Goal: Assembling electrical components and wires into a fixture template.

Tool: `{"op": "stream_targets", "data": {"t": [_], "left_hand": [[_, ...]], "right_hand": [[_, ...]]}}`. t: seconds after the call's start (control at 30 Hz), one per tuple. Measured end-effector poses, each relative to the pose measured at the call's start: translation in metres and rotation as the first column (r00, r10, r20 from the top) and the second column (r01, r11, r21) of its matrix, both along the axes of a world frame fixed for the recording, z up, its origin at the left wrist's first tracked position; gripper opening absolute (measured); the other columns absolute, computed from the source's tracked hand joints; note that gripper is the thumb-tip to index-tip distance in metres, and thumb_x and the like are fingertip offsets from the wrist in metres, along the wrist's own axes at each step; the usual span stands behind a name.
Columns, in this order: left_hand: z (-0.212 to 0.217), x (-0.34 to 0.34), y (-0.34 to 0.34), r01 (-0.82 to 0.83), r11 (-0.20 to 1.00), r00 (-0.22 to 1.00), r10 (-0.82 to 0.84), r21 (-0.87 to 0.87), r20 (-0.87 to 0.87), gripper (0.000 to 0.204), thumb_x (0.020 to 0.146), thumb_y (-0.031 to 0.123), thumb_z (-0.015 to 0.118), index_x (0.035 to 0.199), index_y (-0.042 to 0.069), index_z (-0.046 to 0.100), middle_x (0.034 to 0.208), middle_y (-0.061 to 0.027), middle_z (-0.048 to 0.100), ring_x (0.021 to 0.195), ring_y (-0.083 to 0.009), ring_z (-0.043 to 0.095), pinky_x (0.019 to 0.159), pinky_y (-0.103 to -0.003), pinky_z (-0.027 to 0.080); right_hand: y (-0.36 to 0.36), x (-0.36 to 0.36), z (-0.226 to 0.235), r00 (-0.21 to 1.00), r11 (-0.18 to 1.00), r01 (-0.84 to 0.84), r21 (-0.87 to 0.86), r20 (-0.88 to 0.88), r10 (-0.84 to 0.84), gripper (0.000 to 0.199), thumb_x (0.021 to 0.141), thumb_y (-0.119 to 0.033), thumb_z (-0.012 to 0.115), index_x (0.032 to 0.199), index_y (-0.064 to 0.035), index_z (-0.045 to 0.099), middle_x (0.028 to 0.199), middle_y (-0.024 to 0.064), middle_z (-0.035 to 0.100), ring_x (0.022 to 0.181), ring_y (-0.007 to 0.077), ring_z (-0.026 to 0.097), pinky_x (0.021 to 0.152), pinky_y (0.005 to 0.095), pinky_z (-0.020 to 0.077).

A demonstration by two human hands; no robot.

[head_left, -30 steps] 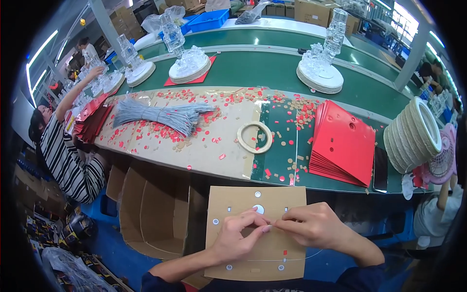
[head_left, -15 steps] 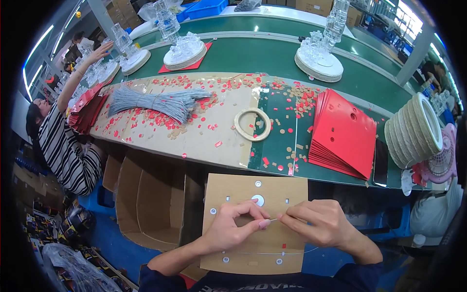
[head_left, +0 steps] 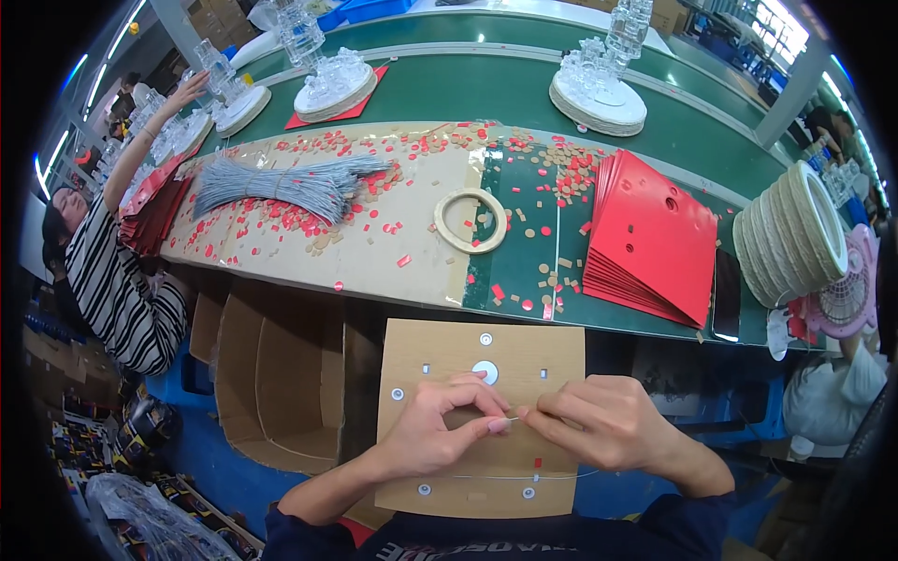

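Note:
A square brown cardboard sheet [head_left: 412,351] with several small holes and a larger round one lies before me, under both hands. My left hand [head_left: 440,425] is over its middle, thumb and forefinger pinched on a thin pale wire [head_left: 513,420]. The fingertips of my right hand [head_left: 603,421] pinch the same wire just to the right; only a short piece shows between them. Across the sheet's near part runs another stretch of thin wire [head_left: 486,478], bending past its right edge. Whether it joins the piece in my fingers is hidden.
On the bench are a bundle of grey wires [head_left: 271,184], a tape roll [head_left: 440,222], stacked red sheets [head_left: 650,238], a phone [head_left: 726,294] and scattered cut-outs. Stacked pale rings [head_left: 776,243] stand right. An open carton [head_left: 281,374] is left. A co-worker in stripes [head_left: 126,290] reaches across.
The whole view has shifted slightly, moving the bench up and left. My hands keep their pinch on the wire, with the fingertips a little closer together.

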State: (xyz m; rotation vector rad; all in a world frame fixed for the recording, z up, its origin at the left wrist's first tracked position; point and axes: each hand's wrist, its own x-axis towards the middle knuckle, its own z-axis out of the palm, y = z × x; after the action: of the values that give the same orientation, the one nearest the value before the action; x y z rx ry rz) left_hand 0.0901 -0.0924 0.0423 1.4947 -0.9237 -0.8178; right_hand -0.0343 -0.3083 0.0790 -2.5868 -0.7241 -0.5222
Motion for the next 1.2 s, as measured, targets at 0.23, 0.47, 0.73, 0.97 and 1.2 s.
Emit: {"op": "stream_targets", "data": {"t": [0.23, 0.47, 0.73, 0.97, 1.2], "left_hand": [[-0.002, -0.002, -0.001, -0.009, 1.000, 0.987, 0.005, 0.026, 0.163, 0.007, 0.084, -0.003, 0.072, 0.081, -0.001, 0.066, 0.089, -0.0133, 0.072, 0.090, -0.0268, 0.068, 0.108, -0.047, 0.045], [-0.006, -0.006, 0.002, -0.022, 0.999, 0.974, 0.016, 0.026, 0.228, 0.006, 0.083, -0.003, 0.074, 0.082, 0.000, 0.069, 0.087, -0.0106, 0.072, 0.086, -0.0232, 0.068, 0.109, -0.046, 0.043], [-0.002, -0.002, 0.006, 0.005, 1.000, 1.000, -0.005, 0.022, 0.005, 0.005, 0.084, 0.002, 0.078, 0.083, 0.003, 0.073, 0.086, -0.0071, 0.074, 0.085, -0.0195, 0.068, 0.109, -0.041, 0.040], [-0.007, -0.003, 0.003, -0.003, 1.000, 0.991, 0.003, -0.002, 0.134, 0.009, 0.081, -0.002, 0.078, 0.080, 0.001, 0.069, 0.083, -0.0088, 0.072, 0.081, -0.0216, 0.068, 0.108, -0.043, 0.043], [-0.009, -0.012, -0.007, -0.072, 0.994, 0.907, 0.101, -0.088, 0.408, 0.017, 0.082, -0.003, 0.073, 0.073, -0.002, 0.059, 0.070, -0.0156, 0.060, 0.073, -0.0359, 0.059, 0.099, -0.043, 0.049]], "right_hand": [[0.007, -0.002, 0.011, 0.996, 0.947, -0.091, -0.309, -0.039, 0.083, 0.030, 0.074, -0.009, 0.072, 0.101, 0.0050, 0.073, 0.087, 0.0055, 0.061, 0.071, 0.0138, 0.061, 0.058, 0.0249, 0.0481], [0.008, -0.001, 0.022, 0.986, 0.898, -0.161, -0.410, -0.104, 0.130, 0.030, 0.078, -0.008, 0.072, 0.104, 0.0067, 0.072, 0.084, 0.0052, 0.058, 0.069, 0.0127, 0.057, 0.056, 0.0246, 0.0445], [0.009, -0.004, 0.023, 0.994, 0.931, -0.110, -0.348, -0.022, 0.110, 0.035, 0.077, -0.006, 0.074, 0.111, 0.0047, 0.074, 0.078, 0.0035, 0.052, 0.069, 0.0118, 0.057, 0.053, 0.0243, 0.0413], [0.008, -0.005, 0.023, 0.987, 0.895, -0.159, -0.417, -0.059, 0.148, 0.038, 0.077, -0.009, 0.075, 0.111, 0.0071, 0.073, 0.081, 0.0033, 0.053, 0.072, 0.0116, 0.057, 0.055, 0.0242, 0.0429], [0.016, 0.001, 0.031, 0.976, 0.807, -0.217, -0.549, -0.140, 0.167, 0.032, 0.080, -0.015, 0.068, 0.101, 0.0095, 0.070, 0.082, 0.0038, 0.053, 0.075, 0.0135, 0.056, 0.061, 0.0253, 0.0452]]}}
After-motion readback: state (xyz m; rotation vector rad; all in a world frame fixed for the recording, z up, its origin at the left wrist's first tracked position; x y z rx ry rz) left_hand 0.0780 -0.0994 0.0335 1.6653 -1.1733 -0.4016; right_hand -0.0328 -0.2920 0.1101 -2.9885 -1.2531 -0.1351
